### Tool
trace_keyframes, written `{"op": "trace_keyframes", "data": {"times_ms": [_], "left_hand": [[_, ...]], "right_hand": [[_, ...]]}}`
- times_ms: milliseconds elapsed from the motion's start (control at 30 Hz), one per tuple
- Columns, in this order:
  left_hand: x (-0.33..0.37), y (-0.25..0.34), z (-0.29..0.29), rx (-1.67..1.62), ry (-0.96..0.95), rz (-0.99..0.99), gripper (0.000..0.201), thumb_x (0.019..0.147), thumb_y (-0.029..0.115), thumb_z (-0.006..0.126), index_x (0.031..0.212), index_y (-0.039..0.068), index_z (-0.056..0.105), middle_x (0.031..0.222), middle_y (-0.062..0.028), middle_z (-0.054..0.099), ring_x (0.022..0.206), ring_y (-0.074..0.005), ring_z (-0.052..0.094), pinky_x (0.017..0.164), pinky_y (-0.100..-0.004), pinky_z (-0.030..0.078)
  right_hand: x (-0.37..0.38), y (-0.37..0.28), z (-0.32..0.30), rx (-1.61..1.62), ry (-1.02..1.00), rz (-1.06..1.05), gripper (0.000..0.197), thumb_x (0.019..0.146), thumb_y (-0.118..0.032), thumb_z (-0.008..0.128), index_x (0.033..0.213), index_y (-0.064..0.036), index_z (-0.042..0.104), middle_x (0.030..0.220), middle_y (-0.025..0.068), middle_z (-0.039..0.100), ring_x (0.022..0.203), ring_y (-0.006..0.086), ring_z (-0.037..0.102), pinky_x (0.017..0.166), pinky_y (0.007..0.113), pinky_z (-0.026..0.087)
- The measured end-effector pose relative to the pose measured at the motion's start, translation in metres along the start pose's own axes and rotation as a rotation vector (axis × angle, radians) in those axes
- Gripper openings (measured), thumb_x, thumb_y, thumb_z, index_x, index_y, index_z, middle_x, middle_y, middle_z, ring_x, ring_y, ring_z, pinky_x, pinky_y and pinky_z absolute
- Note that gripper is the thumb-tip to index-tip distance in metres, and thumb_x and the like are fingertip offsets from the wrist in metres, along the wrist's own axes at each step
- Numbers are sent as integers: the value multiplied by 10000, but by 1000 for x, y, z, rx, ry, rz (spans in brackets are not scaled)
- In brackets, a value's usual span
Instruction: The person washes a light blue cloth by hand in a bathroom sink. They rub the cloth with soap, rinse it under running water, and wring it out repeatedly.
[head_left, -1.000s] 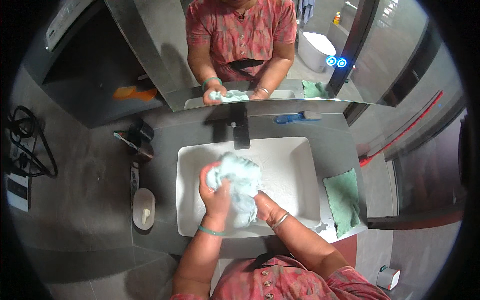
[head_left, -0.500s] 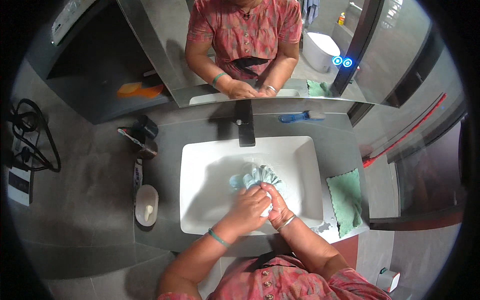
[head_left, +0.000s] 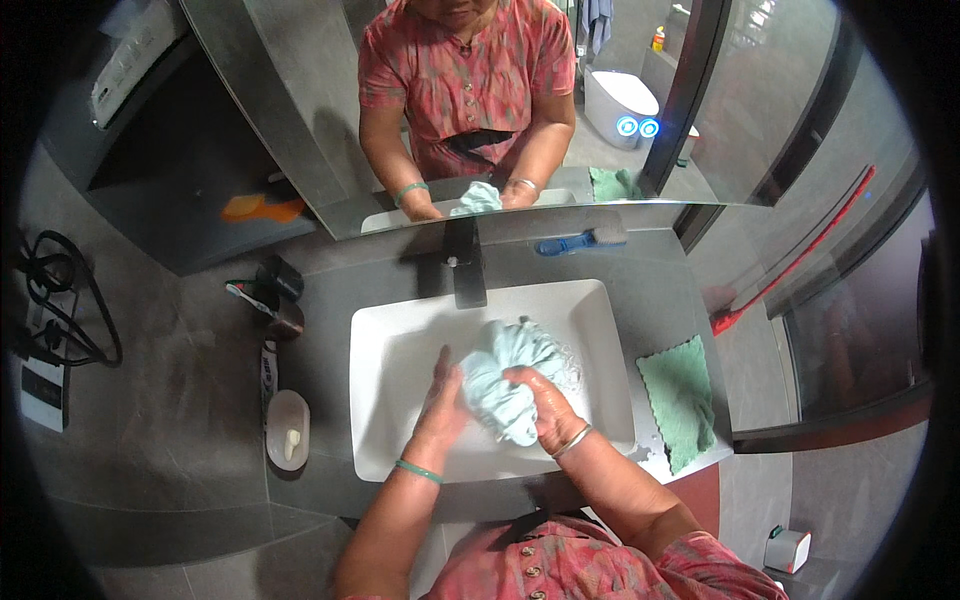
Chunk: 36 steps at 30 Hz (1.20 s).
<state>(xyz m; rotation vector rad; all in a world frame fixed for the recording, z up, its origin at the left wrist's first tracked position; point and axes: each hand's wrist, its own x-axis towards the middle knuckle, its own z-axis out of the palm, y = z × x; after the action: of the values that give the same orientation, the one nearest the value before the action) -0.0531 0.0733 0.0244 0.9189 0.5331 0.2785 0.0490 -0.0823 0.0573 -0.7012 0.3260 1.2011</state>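
Left hand (head_left: 438, 402) has come off the cloth (head_left: 500, 388) since the last frame; its grip stands apart just beside it. Cloth bunched over basin (head_left: 390, 345), right hand's (head_left: 553, 412) grip clamped on it. Likely kneading; next calls for left regrasp.

Pale mint cloth (head_left: 500, 388), bunched, over white basin (head_left: 385, 375).

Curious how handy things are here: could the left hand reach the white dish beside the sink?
Probably yes: the left hand looks open beside the cloth, which the right hand holds, and nothing beyond the sink's side seems to block the white dish.
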Motion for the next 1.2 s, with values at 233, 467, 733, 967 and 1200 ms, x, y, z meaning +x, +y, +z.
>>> {"op": "trace_keyframes", "data": {"times_ms": [233, 467, 733, 967, 1200], "left_hand": [[18, 11, 30, 562, -190, 167, 830, 829, 300, 837, 1505, 71, 413, 1423, -123, 516, 1356, -233, 457, 1154, -399, 347], [20, -11, 49, 449, 81, 53, 613, 775, 237, 855, 1266, -19, 592, 1168, -104, 669, 1075, -223, 644, 958, -388, 512], [35, -37, 37, 303, 326, 204, 322, 857, 62, 712, 1172, 37, 650, 1091, -58, 691, 970, -165, 661, 844, -300, 547], [31, -25, 12, 56, 281, 145, 302, 840, 25, 663, 1142, 19, 653, 1058, -61, 686, 926, -200, 678, 822, -326, 566], [37, -9, -14, -422, -5, 0, 251, 910, 191, 634, 1101, 29, 652, 1078, -114, 696, 952, -251, 693, 878, -393, 577]], "right_hand": [[17, 18, -4, -1192, -59, -716, 418, 826, -98, 720, 1232, -42, 638, 1129, 108, 706, 1063, 261, 674, 941, 382, 525], [35, 16, -19, -1598, 108, -720, 301, 853, -187, 674, 1114, -39, 666, 1100, 184, 704, 1015, 390, 680, 875, 438, 544], [13, 8, 10, -1621, 250, -551, 945, 812, -211, 729, 1552, 23, 189, 1167, 315, 640, 1056, 456, 651, 922, 468, 537], [-7, -26, -9, -1389, -8, -512, 1016, 826, -367, 800, 1607, -64, 225, 1446, 265, 489, 1259, 353, 561, 1028, 414, 490], [22, -46, -44, -431, 27, -75, 978, 902, -749, 560, 1549, -37, 384, 1495, 198, 487, 1344, 321, 487, 1121, 423, 405]]}}
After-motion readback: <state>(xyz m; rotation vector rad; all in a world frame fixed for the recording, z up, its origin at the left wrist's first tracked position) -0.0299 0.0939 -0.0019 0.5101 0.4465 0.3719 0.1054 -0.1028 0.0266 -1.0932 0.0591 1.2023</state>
